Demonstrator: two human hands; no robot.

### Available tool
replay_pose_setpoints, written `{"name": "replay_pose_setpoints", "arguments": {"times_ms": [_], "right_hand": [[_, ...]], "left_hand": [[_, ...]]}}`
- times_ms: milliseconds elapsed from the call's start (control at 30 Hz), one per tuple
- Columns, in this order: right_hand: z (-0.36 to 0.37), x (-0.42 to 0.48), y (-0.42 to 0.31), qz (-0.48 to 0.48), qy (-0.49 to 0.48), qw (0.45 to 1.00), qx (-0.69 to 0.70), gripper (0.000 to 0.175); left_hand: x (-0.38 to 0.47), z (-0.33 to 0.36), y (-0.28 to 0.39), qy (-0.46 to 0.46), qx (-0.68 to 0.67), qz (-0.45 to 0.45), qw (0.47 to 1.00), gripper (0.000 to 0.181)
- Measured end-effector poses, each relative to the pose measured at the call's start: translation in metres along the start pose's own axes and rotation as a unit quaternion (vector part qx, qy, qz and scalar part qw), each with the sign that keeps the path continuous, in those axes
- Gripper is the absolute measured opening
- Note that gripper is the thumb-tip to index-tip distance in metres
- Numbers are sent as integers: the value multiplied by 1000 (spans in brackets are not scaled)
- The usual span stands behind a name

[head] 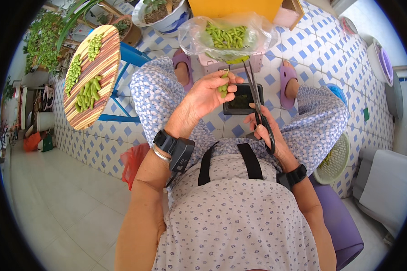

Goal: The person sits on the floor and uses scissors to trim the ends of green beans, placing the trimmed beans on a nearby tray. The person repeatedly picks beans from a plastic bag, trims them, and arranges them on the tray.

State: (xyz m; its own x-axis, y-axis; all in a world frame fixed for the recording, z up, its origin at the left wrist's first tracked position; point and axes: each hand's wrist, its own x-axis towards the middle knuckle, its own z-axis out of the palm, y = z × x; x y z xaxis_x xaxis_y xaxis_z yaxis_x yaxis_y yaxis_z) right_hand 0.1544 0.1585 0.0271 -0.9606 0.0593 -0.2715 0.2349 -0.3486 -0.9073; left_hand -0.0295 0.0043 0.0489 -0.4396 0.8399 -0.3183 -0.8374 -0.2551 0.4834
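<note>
Between the fingers of my left hand (208, 88) is a green soybean pod (224, 88), held upright. My right hand (267, 128) has its fingers in the handles of black-handled scissors (254, 89), whose blades point away from me and stand slightly apart. Beneath and between both hands lies a black plastic tray (243, 110) with something dark green inside. Beyond it, a clear plastic bag (259, 34) full of green pods (226, 35) rests on a pink plastic crate (210, 66). The blade tips reach the bag's near edge, apart from the held pod.
At the left, a striped round board (105, 67) on a blue stool (132, 57) carries shelled beans (95, 47) and whole pods (88, 94). Potted plants (162, 18) stand behind. A green plastic basket (339, 159) is at the right, a red plastic bag (134, 162) at the left.
</note>
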Motion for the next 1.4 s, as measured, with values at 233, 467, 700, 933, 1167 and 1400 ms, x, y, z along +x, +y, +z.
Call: {"name": "replay_pose_setpoints", "arguments": {"times_ms": [233,467,700,933,1167,1400], "right_hand": [[-3,2,9,50,41,997,-39,74],[-5,1,14,45,36,995,-77,63],[-5,3,20,33,38,995,-81,63],[-6,4,23,23,56,991,-121,59],[-6,6,24,39,51,990,-129,47],[-5,-1,14,88,54,992,-78,37]], "left_hand": [[4,-15,-15,76,104,-34,991,20],[7,-10,-17,125,125,-35,984,22],[7,-15,-23,90,251,-69,961,14],[7,-13,-33,122,341,-98,927,16],[8,-14,-34,87,317,-153,932,17],[13,-17,-38,94,229,-164,955,18]]}}
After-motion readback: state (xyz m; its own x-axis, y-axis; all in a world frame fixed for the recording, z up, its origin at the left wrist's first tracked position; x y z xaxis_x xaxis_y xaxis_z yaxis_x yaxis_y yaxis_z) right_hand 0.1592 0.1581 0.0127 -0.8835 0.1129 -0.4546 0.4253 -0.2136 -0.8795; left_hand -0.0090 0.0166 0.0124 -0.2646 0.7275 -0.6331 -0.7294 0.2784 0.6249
